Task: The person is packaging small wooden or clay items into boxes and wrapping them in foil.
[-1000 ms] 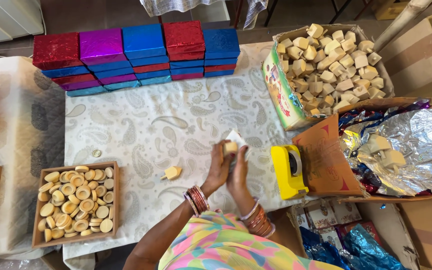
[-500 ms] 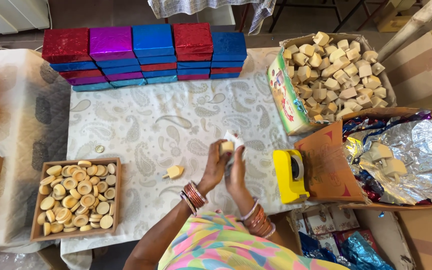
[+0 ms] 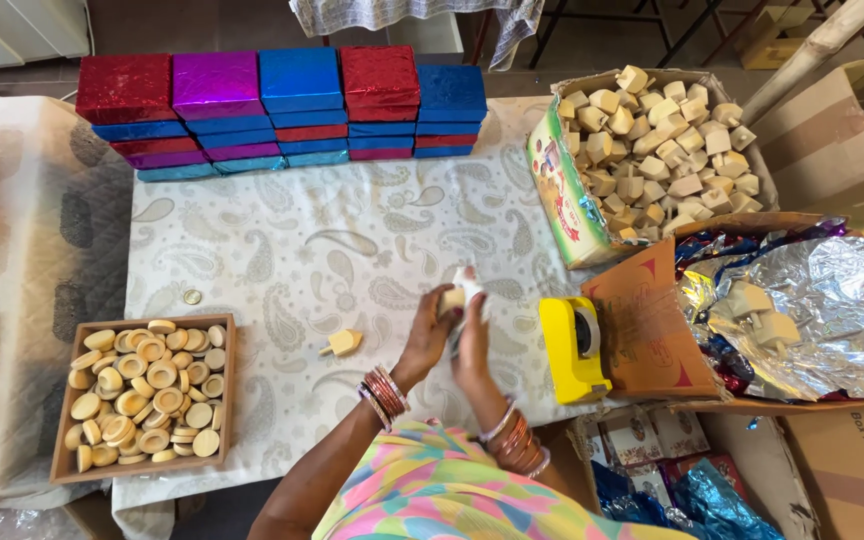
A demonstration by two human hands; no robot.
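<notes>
My left hand (image 3: 427, 335) and right hand (image 3: 472, 340) are gripping a small pale wooden block (image 3: 450, 299) mid-frame, open paisley tablecloth (image 3: 282, 250) lying above. The brown wooden tray (image 3: 62, 400) at lower left is holding round wooden discs (image 3: 147, 385); the upper-right cardboard box (image 3: 562, 190) is holding wooden blocks (image 3: 652, 150).

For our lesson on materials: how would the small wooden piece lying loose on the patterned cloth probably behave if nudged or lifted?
The wooden piece looks small and solid, so probably light and stiff. Its blocky head would likely stop rolling, though the thin peg may let it pivot. The tablecloth probably grips it slightly.

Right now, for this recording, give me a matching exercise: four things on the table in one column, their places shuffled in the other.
1. yellow tape dispenser
2. tray of round wooden discs
3. stacked shiny foil-covered boxes
4. single wooden spinning top

A. far edge of table
B. left of the hands, alone on cloth
C. near left corner
D. right of the hands

Pairs: 1-D, 2-C, 3-A, 4-B
</notes>
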